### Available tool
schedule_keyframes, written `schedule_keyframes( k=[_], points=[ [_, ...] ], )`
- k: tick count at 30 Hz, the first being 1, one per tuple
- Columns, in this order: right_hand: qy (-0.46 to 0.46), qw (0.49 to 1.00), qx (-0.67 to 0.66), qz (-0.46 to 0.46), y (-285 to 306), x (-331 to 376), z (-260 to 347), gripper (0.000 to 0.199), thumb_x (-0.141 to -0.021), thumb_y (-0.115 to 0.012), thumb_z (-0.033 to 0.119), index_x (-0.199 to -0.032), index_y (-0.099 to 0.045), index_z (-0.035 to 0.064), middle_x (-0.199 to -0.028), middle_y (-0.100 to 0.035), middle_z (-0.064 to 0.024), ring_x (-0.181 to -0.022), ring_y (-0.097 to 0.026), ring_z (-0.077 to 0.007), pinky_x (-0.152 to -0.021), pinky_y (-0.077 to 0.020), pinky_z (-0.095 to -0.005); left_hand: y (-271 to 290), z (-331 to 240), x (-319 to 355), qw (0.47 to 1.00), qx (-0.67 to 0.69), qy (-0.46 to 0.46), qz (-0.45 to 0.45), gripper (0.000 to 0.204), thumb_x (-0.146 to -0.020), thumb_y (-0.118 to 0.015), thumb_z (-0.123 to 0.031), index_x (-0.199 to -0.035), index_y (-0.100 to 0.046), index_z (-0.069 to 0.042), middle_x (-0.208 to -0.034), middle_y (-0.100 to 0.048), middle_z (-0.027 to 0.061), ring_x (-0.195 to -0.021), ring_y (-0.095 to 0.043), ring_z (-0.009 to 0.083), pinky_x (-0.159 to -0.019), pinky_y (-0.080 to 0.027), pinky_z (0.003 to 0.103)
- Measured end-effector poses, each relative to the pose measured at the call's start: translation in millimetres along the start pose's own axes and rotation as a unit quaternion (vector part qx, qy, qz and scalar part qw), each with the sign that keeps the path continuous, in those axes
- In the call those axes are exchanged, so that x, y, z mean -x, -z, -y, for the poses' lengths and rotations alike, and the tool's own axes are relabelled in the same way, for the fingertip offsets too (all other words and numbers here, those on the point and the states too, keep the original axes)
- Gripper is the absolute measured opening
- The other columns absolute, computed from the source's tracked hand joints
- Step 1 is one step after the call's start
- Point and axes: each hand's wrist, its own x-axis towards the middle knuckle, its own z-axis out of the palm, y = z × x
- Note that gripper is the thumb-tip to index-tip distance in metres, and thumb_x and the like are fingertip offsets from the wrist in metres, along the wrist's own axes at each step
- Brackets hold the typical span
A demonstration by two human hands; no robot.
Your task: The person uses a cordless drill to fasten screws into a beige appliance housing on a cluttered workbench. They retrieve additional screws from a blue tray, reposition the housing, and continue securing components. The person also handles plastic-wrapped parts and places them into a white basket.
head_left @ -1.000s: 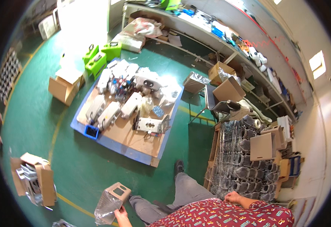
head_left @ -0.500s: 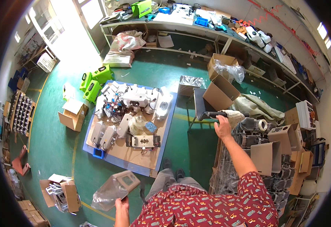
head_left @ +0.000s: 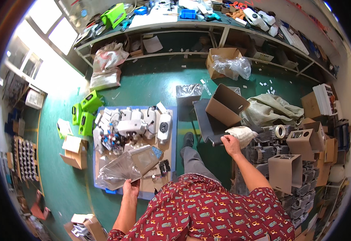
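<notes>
My left hand (head_left: 130, 186) holds a clear plastic bag with a grey-brown box-shaped part inside (head_left: 132, 165), raised over the near end of a low blue-edged pallet (head_left: 174, 132). My right hand (head_left: 230, 144) reaches out to the right and touches a white cloth or glove (head_left: 242, 133) lying on the end of a dark chair or bench (head_left: 206, 120). Just behind it an open cardboard box (head_left: 226, 104) sits tilted. Whether the right hand's fingers close on the cloth is hard to tell. My red patterned shirt fills the lower edge.
The pallet carries several white and grey machine parts (head_left: 135, 124). Green cases (head_left: 87, 112) stand to its left. Stacked grey metal housings and brown cardboard covers (head_left: 288, 160) rise on the right. A long workbench (head_left: 175, 28) with shelves runs along the back. Cardboard boxes (head_left: 76, 149) stand on the green floor.
The view has swung closer and downward. My left hand has lifted the bagged part higher over the pallet. My right hand stays at the cloth by the chair.
</notes>
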Motion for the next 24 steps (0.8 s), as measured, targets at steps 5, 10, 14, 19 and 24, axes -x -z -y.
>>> schedule_keyframes(
  k=[5,10,14,19,24],
  points=[
    [-0.215,0.955,-0.205,0.017,-30.4,-17.6,-16.7,0.021,-0.094,-0.067,0.023,-0.09,-0.071,0.0026,-0.07,-0.066,-0.0038,-0.06,-0.063,-0.0116,-0.053,-0.052,-0.0272,-137.3,-51.2,-27.4,0.994,-0.028,-0.053,0.088,0.039,-0.093,-0.041,-0.001,-0.129,-0.054,-0.001,-0.126,-0.065,0.0186,-0.115,-0.065,0.0378,-0.1,-0.057,0.057],
    [-0.258,0.949,-0.176,0.044,-29.2,-28.0,-29.8,0.017,-0.092,-0.064,0.018,-0.087,-0.07,0.0026,-0.068,-0.066,-0.0043,-0.057,-0.063,-0.0129,-0.052,-0.0527,-0.0284,-289.4,-92.1,-18.2,0.993,-0.067,-0.066,0.078,0.034,-0.092,-0.044,-0.002,-0.124,-0.055,0.001,-0.119,-0.068,0.0187,-0.107,-0.069,0.0379,-0.094,-0.061,0.056],
    [-0.281,0.941,-0.182,0.045,-33.5,-35.6,-32.1,0.017,-0.091,-0.062,0.015,-0.085,-0.07,0.0016,-0.069,-0.068,-0.0053,-0.057,-0.065,-0.0134,-0.051,-0.0538,-0.029,-385.2,-128.1,10.3,0.984,-0.062,-0.092,0.138,0.035,-0.093,-0.044,-0.002,-0.126,-0.056,0.003,-0.123,-0.068,0.0212,-0.111,-0.068,0.0379,-0.097,-0.059,0.055],
    [-0.392,0.882,-0.261,0.01,-33.2,-39.0,-25.1,0.017,-0.093,-0.061,0.015,-0.094,-0.069,0.0,-0.082,-0.07,-0.0083,-0.061,-0.069,-0.0171,-0.052,-0.0568,-0.0298,-498.7,-151.6,18.6,0.969,-0.086,-0.123,0.194,0.034,-0.095,-0.041,-0.001,-0.125,-0.056,0.004,-0.121,-0.068,0.0227,-0.109,-0.069,0.0385,-0.097,-0.06,0.055],
    [-0.434,0.839,-0.322,-0.056,-53.5,-69.9,-21.6,0.027,-0.094,-0.067,0.025,-0.106,-0.066,0.001,-0.096,-0.071,-0.0119,-0.082,-0.073,-0.0224,-0.06,-0.0616,-0.0355,-602.8,-163.2,-5.9,0.959,-0.147,-0.124,0.206,0.031,-0.096,-0.041,-0.002,-0.123,-0.056,0.003,-0.122,-0.068,0.022,-0.11,-0.069,0.0385,-0.096,-0.06,0.055]
  ],
)
